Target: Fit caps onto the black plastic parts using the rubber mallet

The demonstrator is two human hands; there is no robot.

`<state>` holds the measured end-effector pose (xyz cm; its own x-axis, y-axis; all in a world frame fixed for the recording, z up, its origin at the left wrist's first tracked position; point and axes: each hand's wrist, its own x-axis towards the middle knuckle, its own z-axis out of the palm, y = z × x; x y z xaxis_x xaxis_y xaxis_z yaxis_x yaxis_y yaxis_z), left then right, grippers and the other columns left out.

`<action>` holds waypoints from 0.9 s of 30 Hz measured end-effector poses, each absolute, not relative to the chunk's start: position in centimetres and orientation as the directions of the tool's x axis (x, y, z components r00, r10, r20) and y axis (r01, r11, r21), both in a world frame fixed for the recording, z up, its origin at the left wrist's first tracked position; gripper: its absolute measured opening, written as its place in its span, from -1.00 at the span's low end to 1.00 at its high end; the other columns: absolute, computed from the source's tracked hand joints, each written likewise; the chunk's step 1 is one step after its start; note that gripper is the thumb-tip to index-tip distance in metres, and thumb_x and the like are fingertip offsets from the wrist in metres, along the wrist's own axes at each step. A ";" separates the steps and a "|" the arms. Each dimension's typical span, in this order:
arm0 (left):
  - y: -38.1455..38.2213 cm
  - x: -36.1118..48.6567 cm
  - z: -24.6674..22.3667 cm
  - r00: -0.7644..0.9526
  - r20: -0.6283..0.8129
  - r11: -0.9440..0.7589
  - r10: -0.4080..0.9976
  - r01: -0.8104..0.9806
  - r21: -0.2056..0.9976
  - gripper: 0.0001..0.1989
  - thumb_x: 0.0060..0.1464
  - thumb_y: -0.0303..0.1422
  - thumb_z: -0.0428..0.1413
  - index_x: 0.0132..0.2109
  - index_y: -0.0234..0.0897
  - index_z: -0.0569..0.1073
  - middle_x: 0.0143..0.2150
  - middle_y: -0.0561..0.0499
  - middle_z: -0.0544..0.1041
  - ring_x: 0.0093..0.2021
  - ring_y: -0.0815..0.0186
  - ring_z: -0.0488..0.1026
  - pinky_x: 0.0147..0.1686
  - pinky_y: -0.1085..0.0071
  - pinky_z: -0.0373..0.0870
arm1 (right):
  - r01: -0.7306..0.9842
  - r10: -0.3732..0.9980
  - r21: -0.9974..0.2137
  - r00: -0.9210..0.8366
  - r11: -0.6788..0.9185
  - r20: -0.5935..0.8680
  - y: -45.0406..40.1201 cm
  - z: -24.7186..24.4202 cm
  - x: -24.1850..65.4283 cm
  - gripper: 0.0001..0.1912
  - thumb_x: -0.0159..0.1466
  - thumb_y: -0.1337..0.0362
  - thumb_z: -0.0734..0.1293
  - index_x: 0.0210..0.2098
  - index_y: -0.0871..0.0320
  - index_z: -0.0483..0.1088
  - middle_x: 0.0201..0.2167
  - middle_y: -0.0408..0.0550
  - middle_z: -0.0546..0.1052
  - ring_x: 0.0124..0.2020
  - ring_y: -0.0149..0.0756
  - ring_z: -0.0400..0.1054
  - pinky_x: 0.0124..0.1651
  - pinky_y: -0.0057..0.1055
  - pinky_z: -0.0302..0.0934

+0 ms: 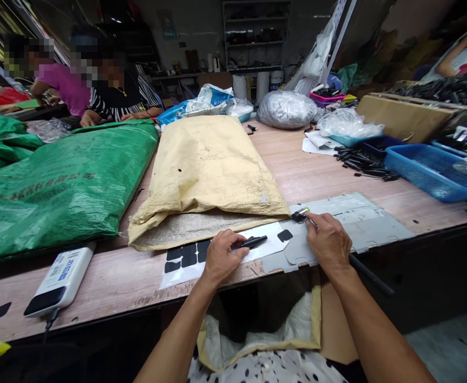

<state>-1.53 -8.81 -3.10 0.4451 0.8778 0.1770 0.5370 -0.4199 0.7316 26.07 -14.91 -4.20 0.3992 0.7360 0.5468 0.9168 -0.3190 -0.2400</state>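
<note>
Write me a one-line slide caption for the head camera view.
Left hand holding a slim black plastic piece, right hand gripping a thin dark tool, beside an open cream woven sack.

Held parts, two: one black tapered plastic part (254, 242), one black part with silver end (302, 214). Yellow woven sacks, two. White rectangular power bank (59, 279), one. Co-workers, three visible. Black slim plastic pieces (367, 162), heaped: count unclear.

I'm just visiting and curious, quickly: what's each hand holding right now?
Left hand: closed on a slim black piece.
Right hand: closed on a small dark-headed item.
</note>
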 end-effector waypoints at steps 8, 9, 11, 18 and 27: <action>-8.5 -1.7 -3.4 0.463 0.193 -0.442 0.865 0.519 0.732 -0.83 0.06 -0.45 0.24 -0.16 -0.21 0.62 -0.29 0.03 0.53 -0.21 0.24 0.43 -0.15 0.31 0.31 | 0.919 0.717 -0.211 0.393 -0.334 0.576 -14.9 -4.9 25.6 -0.73 0.36 0.31 0.27 -0.02 0.11 0.53 -0.22 0.01 0.53 -0.21 -0.18 0.28 -0.22 -0.30 0.02; -8.5 -1.7 -3.4 0.467 0.194 -0.444 0.863 0.515 0.733 -0.85 0.09 -0.43 0.23 -0.16 -0.21 0.61 -0.28 0.03 0.53 -0.19 0.23 0.43 -0.14 0.30 0.31 | 0.918 0.718 -0.207 0.395 -0.339 0.573 -14.9 -4.9 25.6 -0.73 0.36 0.31 0.27 -0.01 0.11 0.53 -0.22 0.01 0.53 -0.21 -0.18 0.27 -0.23 -0.30 0.02; -8.6 -1.8 -3.3 0.475 0.191 -0.447 0.859 0.514 0.732 -0.87 0.14 -0.39 0.19 -0.16 -0.21 0.61 -0.27 0.01 0.54 -0.16 0.21 0.44 -0.11 0.29 0.31 | 0.916 0.720 -0.199 0.397 -0.348 0.569 -14.9 -4.8 25.5 -0.73 0.36 0.30 0.27 -0.01 0.11 0.52 -0.22 0.01 0.53 -0.21 -0.18 0.27 -0.23 -0.30 0.01; -8.5 -2.0 -3.6 0.489 0.191 -0.459 0.851 0.517 0.723 -0.79 0.26 -0.32 0.06 -0.14 -0.22 0.60 -0.23 -0.02 0.54 -0.12 0.19 0.44 -0.05 0.26 0.31 | 0.914 0.715 -0.182 0.397 -0.362 0.575 -15.0 -4.9 25.4 -0.73 0.36 0.29 0.28 0.01 0.10 0.51 -0.22 0.00 0.52 -0.21 -0.18 0.28 -0.23 -0.29 0.01; -13.8 -2.9 0.2 0.650 0.107 -0.446 0.752 0.384 0.808 -0.76 0.33 -0.23 0.02 -0.13 -0.21 0.55 -0.25 0.01 0.54 -0.23 0.28 0.46 -0.20 0.38 0.29 | 0.915 0.723 -0.201 0.400 -0.350 0.563 -14.8 -4.7 25.4 -0.74 0.36 0.30 0.26 -0.01 0.12 0.50 -0.23 0.02 0.50 -0.21 -0.17 0.27 -0.21 -0.30 0.03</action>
<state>-2.90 -13.83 0.20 0.6502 0.7522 0.1068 0.3838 -0.4464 0.8083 25.38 -14.84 -4.74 0.4000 0.7234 0.5627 0.9151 -0.3499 -0.2007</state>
